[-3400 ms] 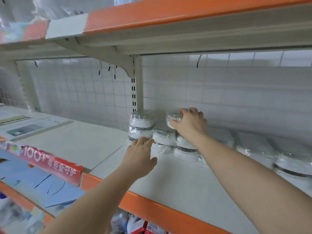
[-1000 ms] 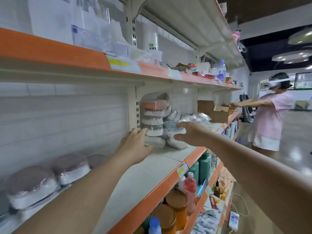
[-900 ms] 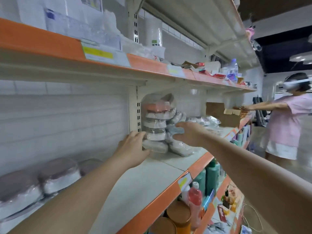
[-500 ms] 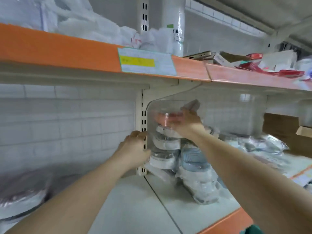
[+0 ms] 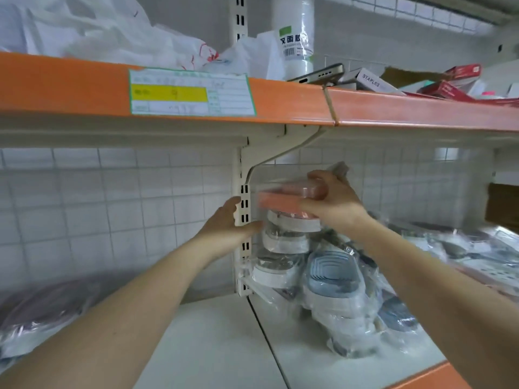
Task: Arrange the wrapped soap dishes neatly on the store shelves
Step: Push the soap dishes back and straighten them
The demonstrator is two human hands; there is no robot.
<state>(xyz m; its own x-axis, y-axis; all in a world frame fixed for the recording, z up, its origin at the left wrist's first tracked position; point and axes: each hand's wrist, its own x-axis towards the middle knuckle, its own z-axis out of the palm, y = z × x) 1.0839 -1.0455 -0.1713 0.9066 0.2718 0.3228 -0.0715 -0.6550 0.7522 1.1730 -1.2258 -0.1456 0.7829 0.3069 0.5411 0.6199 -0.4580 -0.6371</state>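
The right hand [image 5: 334, 203] clamps the pink dish [image 5: 283, 196]; the left hand [image 5: 227, 228], fingers straight, braces the stack [image 5: 283, 248]. Best lifted straight, unhurried.

On the orange front edge of the upper shelf [image 5: 280, 103] sticks a price label [image 5: 192, 92] with a green border and a yellow band; its print is too blurred to read. Above and to the right of that label, a white roll [image 5: 295, 37] standing on the shelf carries a green patch, the characters "双面胶" and a barcode beneath them. Further right of the label, a flat grey box [image 5: 370, 81] lying on the shelf reads "STAPLES". The red boxes [image 5: 449, 89] beyond it bear small print that cannot be made out.
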